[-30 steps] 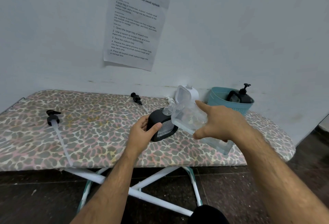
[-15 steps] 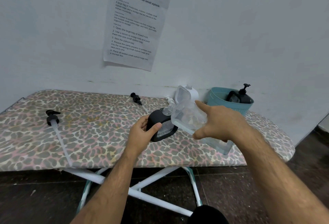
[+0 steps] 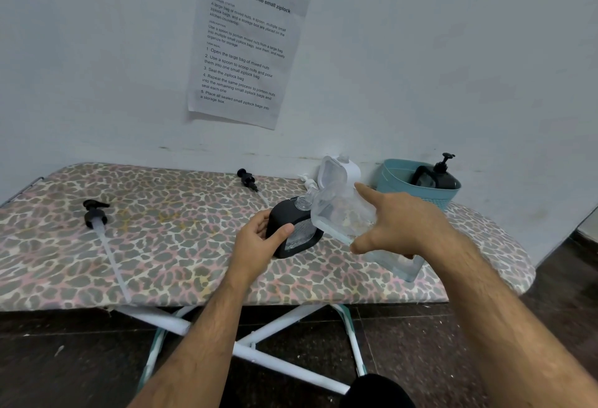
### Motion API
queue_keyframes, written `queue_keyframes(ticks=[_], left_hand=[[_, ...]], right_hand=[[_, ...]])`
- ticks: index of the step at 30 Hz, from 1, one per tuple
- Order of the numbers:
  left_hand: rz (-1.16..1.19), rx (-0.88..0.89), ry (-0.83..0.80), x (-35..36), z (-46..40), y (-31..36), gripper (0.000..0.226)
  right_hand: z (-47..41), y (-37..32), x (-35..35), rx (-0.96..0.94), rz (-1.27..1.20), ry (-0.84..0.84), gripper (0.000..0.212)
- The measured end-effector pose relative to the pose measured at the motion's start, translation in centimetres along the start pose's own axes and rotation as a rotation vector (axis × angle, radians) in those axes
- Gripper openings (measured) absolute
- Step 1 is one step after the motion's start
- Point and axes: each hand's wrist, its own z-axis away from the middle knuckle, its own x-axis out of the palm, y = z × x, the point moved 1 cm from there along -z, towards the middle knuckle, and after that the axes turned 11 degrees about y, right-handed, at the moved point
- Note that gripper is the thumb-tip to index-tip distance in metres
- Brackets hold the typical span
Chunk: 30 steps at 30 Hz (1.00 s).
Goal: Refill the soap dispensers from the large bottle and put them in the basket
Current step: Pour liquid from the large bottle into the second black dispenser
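Behind the right hand (image 3: pixel 396 229) gripping the large bottle (image 3: pixel 336 213), its middle hides; left hand (image 3: pixel 259 242) grips the dispenser (image 3: pixel 293 229).

A plain room in a home, pressed into use as a makeshift work corner. An ironing board (image 3: pixel 161 245) with a leopard-print cover stands in for a table on crossed white legs (image 3: pixel 259 352). At twelve o'clock, a printed task sheet (image 3: pixel 242 48) hangs on the bare, scuffed pale wall (image 3: pixel 453 51). The floor (image 3: pixel 64 359) is dark speckled tile.
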Motion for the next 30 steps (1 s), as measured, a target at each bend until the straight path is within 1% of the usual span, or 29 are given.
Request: queue_keyframes(ticks=[2,5,8,10,15,20,30], left_hand=[[0.004,-0.002,-0.002,0.01,0.01,0.05,0.067],[-0.001,0.003,-0.005,0.03,-0.09,-0.04,0.05],[0.006,0.001,-0.003,0.03,-0.04,0.09,0.058],[0.011,0.005,-0.005,0.02,0.02,0.15,0.06],[0.004,0.003,-0.003,0.06,-0.08,0.09,0.055],[0.003,0.002,-0.004,0.07,-0.15,0.06,0.041],[0.002,0.001,-0.001,0.14,-0.07,0.2,0.04]], right_hand=[[-0.04,0.02,0.03,0.0,0.001,-0.001,0.108],[-0.06,0.02,-0.02,0.002,0.005,0.003,0.107],[-0.05,0.03,-0.01,-0.002,0.001,0.002,0.108],[-0.04,0.03,0.02,-0.003,0.002,0.002,0.108],[-0.04,-0.02,-0.03,0.0,-0.002,0.006,0.106],[0.01,-0.05,-0.07,-0.006,0.0,0.011,0.106],[0.04,-0.12,-0.21,-0.007,0.007,-0.001,0.106]])
